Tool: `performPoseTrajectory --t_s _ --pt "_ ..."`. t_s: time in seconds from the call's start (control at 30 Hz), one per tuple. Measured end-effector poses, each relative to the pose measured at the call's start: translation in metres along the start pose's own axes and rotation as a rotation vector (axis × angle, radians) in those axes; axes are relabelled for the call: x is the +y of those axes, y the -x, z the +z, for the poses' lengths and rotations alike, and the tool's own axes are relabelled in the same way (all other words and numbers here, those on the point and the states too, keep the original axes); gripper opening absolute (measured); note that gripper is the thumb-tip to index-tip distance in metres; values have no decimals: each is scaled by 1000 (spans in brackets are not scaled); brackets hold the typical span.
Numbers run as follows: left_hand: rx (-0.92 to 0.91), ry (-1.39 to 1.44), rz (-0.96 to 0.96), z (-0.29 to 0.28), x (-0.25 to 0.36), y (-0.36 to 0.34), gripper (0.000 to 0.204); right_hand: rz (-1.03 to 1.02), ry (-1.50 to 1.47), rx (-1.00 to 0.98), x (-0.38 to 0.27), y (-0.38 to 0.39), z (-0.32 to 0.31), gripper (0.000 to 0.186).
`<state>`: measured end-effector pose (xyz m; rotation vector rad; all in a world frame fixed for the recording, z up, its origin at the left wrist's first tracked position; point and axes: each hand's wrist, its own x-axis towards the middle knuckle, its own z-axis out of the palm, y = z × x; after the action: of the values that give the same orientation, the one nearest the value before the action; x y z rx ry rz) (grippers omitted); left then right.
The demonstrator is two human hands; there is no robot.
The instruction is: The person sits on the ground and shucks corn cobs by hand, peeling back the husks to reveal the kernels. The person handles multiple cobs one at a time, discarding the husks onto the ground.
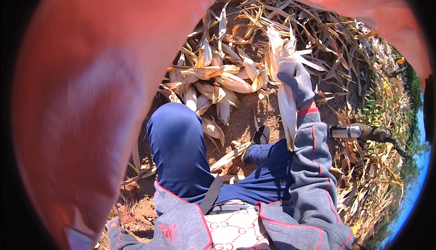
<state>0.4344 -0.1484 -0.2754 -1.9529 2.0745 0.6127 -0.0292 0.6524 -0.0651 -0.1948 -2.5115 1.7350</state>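
Note:
My right hand (pixel 297 84), in a grey glove, is raised in front of me with its fingers wrapped round a pale corn husk (pixel 287 102). The husk's dry leaves spread open above the fist, and a long strip hangs below it along my sleeve. Whether a cob is still inside is hidden. At the lower left, only a small grey part of my left hand (pixel 113 224) shows low beside my body; its fingers cannot be made out. Beyond my bent knee lies a heap of corn ears (pixel 231 82), many still in pale husks, on reddish soil.
Orange sheeting (pixel 86 91) covers much of the left and top. Dry stalks and leaves (pixel 318 36) lie thickly at the far side and right. A silver flask-like cylinder (pixel 346 132) is beside my right forearm. My dark shoe (pixel 261 135) rests on the soil.

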Motion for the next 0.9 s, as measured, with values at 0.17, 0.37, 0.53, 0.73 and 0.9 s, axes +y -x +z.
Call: performPoseTrajectory --t_s 0.17,0.37,0.53,0.73,0.9 --pt "-58 -3 144 7 27 4 74 20 66 -37 2 0 3 48" --pt "-75 -44 459 -7 115 -30 86 -117 99 -90 13 -5 2 55" --pt "-36 -431 520 12 278 -36 62 -265 210 -129 3 -1 14 50" --pt "-396 206 1109 49 498 240 27 -129 0 -291 7 -2 12 34" --pt "-1021 232 1212 40 557 472 59 -79 -266 -308 -8 4 26 36"
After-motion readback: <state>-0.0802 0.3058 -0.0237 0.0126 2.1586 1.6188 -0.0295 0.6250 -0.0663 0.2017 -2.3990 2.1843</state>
